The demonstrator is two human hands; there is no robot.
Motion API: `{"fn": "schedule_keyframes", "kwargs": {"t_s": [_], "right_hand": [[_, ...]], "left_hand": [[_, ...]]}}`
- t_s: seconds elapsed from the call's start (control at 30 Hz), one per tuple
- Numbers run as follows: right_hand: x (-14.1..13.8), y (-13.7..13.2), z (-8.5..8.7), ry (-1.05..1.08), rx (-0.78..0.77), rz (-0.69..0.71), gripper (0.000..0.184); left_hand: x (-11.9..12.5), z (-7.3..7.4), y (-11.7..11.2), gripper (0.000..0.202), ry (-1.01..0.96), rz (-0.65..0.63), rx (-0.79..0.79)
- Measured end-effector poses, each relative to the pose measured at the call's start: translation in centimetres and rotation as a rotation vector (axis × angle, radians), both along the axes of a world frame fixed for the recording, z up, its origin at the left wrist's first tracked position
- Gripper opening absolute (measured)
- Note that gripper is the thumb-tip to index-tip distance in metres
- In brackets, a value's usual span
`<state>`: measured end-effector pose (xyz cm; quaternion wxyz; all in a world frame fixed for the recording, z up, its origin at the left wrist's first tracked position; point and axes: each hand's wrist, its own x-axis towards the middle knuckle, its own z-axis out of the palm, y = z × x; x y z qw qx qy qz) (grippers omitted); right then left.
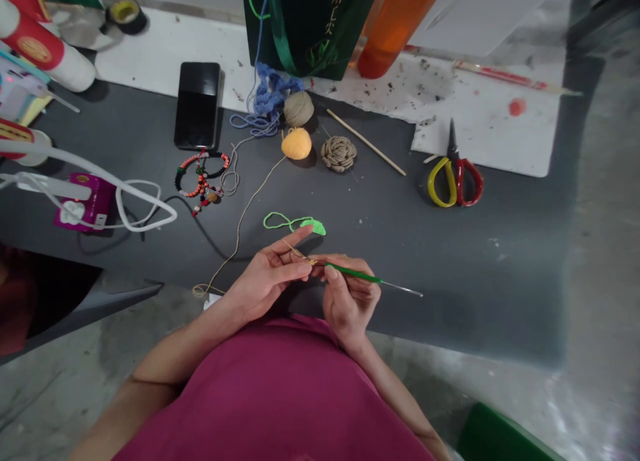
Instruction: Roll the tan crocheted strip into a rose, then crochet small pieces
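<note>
My right hand (pixel 350 301) is closed around a green-handled crochet hook (pixel 367 277) whose metal tip points right. My left hand (pixel 267 274) pinches a beige yarn strand (pixel 247 211) just at the hook's working end, with the index finger stretched out. The strand runs up across the dark grey table (pixel 475 261) toward an orange yarn ball (pixel 297 143). A small green crocheted piece (pixel 314 226) with a looped green tail lies just beyond my fingers.
A beige yarn ball (pixel 299 108), blue yarn (pixel 273 94), a beige crocheted flower (pixel 339 153), a wooden stick (pixel 367 142), scissors (pixel 455 178), a black phone (pixel 197 105), beaded bracelets (pixel 203 176), white cables (pixel 115 188) and an orange bottle (pixel 395 21) lie farther back.
</note>
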<state>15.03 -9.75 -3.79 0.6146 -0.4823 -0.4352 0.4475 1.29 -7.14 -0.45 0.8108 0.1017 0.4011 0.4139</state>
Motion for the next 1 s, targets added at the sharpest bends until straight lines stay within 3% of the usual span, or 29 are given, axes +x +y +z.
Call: {"fn": "schedule_keyframes", "kwargs": {"t_s": [0.23, 0.4, 0.67, 0.87, 1.0], "right_hand": [[0.1, -0.2, 0.6, -0.059, -0.012, -0.087, 0.006], [0.2, 0.0, 1.2, -0.081, 0.013, -0.054, 0.005], [0.8, -0.4, 0.7, -0.045, -0.103, 0.004, 0.009], [0.8, -0.2, 1.2, -0.071, -0.073, 0.001, 0.006], [0.6, 0.1, 1.4, 0.049, -0.101, 0.052, 0.01]], "left_hand": [[-0.1, 0.1, 0.0, 0.052, -0.022, 0.007, 0.017], [-0.3, -0.1, -0.1, 0.05, -0.03, 0.006, 0.037], [-0.4, 0.1, -0.1, 0.046, -0.103, -0.044, 0.02], [-0.4, -0.1, -0.1, 0.047, -0.095, -0.049, 0.031], [-0.4, -0.1, -0.1, 0.044, -0.141, -0.057, 0.039]]}}
